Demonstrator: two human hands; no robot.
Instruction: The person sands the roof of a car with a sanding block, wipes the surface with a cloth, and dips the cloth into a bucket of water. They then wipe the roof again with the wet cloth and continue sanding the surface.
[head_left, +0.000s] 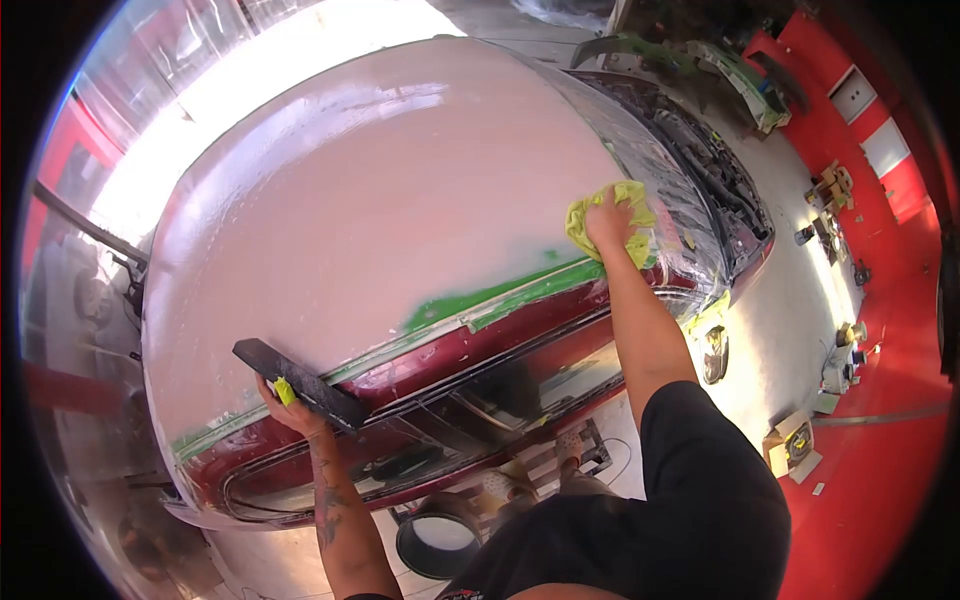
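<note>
Pinkish primer covers the car roof (380,200), with green patches along its near edge. My right hand (608,222) presses a crumpled yellow-green cloth (636,200) at the roof's right corner, beside the plastic-covered windshield. At the lower left, my left hand (290,408) is wrapped round a long black sanding block (300,382) with a yellow-green piece on it. The block lies tilted across the near roof edge. Below that edge runs the dark red car side (430,360).
A dark bucket (438,545) with pale liquid stands below the car, near a low step stand (590,450). The engine bay (715,165) is open at the right. Car parts (740,85), an open box (790,445) and tools stand near the red wall (880,400).
</note>
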